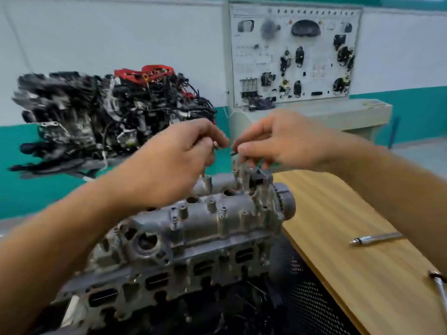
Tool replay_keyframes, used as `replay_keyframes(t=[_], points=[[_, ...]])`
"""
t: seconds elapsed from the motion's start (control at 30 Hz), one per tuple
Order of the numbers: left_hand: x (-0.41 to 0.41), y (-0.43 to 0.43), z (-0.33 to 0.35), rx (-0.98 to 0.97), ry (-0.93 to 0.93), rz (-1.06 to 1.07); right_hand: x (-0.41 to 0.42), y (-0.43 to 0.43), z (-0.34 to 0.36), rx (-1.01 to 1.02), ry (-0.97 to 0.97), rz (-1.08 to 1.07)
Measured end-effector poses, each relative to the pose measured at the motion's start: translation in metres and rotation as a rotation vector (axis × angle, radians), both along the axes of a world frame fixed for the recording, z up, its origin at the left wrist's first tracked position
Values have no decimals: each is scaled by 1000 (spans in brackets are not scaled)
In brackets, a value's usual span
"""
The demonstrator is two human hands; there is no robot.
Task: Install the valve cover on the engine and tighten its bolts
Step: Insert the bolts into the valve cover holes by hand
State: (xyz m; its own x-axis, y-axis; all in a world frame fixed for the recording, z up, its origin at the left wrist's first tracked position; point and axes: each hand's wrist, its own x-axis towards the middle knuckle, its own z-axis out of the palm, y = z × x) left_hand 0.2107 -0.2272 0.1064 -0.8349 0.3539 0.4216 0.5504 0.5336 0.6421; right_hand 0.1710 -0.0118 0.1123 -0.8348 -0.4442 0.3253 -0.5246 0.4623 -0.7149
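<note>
The grey metal valve cover [191, 223] lies on the engine's cylinder head [150, 274] in the lower middle of the view, with several bolts standing in its holes. My left hand [179, 151] is raised above the cover's far end, its fingers curled round small bolts [216, 145]. Just to its right, my right hand [278, 139] pinches a single dark bolt [234, 153] between thumb and fingertips. Both hands sit above the cover's far right corner [254, 177]. How many bolts the left hand holds is hidden.
A wooden table [350, 213] lies at the right, with a chrome ratchet handle [377, 238] on it and another chrome tool [439, 284] at its right edge. A second engine with red parts [108, 112] stands behind at the left. A white training board [292, 52] stands at the back.
</note>
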Motion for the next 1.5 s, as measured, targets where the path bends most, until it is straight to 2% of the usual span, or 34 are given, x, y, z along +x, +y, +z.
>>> replay_keyframes(t=[0.07,0.17,0.27,0.4,0.57,0.7,0.8,0.9,0.97,1.03,1.1,1.2,1.33,1.5], points=[[-20,-25,15,-289,123,166,-26,-40,-3,259,102,6],[-48,-51,18,-563,125,284,-61,-74,-12,591,62,76],[-75,-77,8,-675,63,337,-83,-86,-18,800,15,111],[-101,-91,-19,-692,-24,306,-98,-85,-32,878,-5,113],[-117,-86,-45,-610,-31,256,-100,-87,-41,910,41,102],[-119,-82,-62,-482,45,241,-99,-93,-51,1007,285,73],[-120,-84,-63,-400,68,232,-95,-87,-58,972,382,36],[-124,-86,-61,-312,-40,241,-93,-86,-62,962,447,-60],[-126,-89,-61,-125,-196,220,-94,-84,-60,907,475,-82],[-125,-91,-60,105,-354,175,-93,-79,-54,861,426,6],[-123,-92,-60,200,-415,160,-91,-72,-47,830,320,125],[-121,-93,-60,223,-431,146,-91,-68,-46,829,271,182],[-120,-94,-61,229,-442,141,-93,-71,-51,902,274,106],[-119,-95,-62,215,-437,147,-92,-78,-56,1101,399,55]])
